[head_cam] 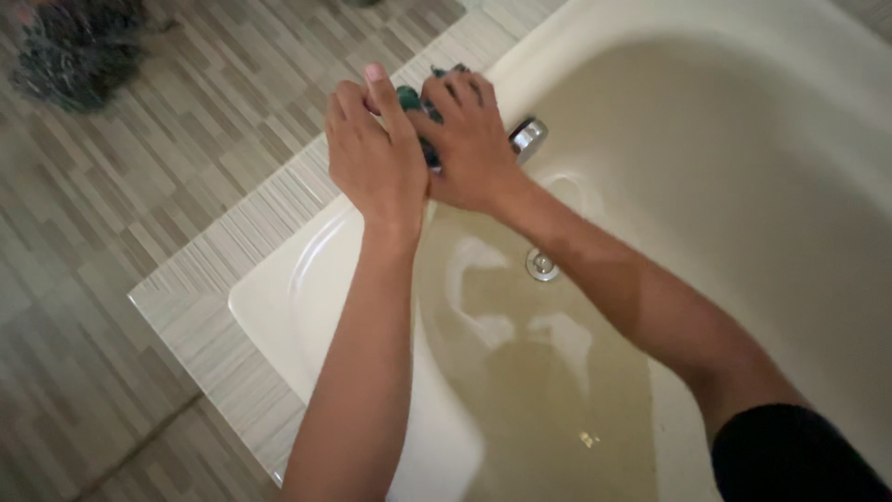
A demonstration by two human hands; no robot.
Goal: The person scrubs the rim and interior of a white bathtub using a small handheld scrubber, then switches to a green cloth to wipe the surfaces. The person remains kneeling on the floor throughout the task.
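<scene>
Together, my left hand (376, 153) and right hand (469, 139) clamped a dark green cloth (409, 98) beside the bathtub (743, 186) tap (528, 138), water shallow

No packages, labels, signs or screens in my view here, only plain surfaces without any print on them.
</scene>
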